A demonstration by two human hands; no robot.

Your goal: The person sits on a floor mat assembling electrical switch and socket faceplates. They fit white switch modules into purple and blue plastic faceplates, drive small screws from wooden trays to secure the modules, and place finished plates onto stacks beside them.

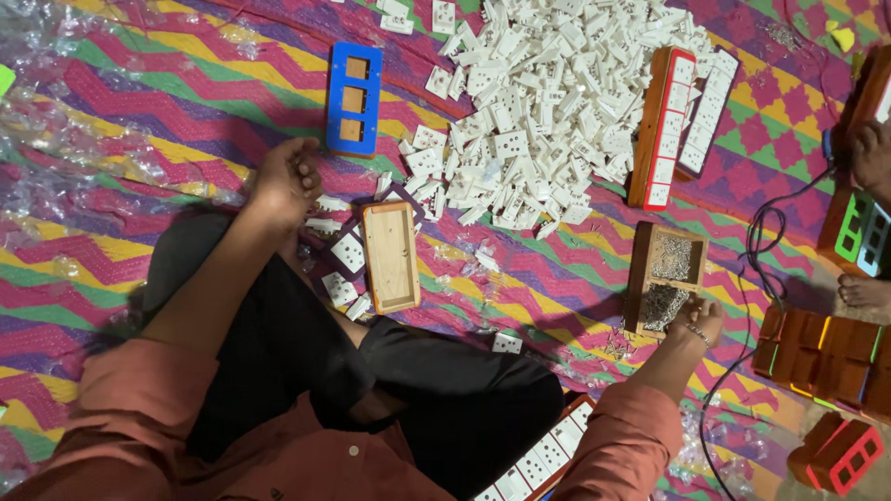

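My right hand point(694, 318) pinches into the wooden screw box point(665, 276), grip hidden; left hand point(290, 178) loosely curled, contents unclear; a nudged box could spill screws.

The floor is covered by a woven plastic mat with zigzag bands of magenta, yellow, green and purple point(575, 278), which fills nearly the whole view. At the far right its pattern turns to a checker of green, pink and yellow diamonds point(770, 121). Crumpled clear plastic wrappers point(56, 139) lie scattered over the left side of the mat, catching small highlights. A thin black electric cable point(756, 250) snakes across the mat on the right. The light is even and soft, with faint shadows. No wall, window or furniture shows.
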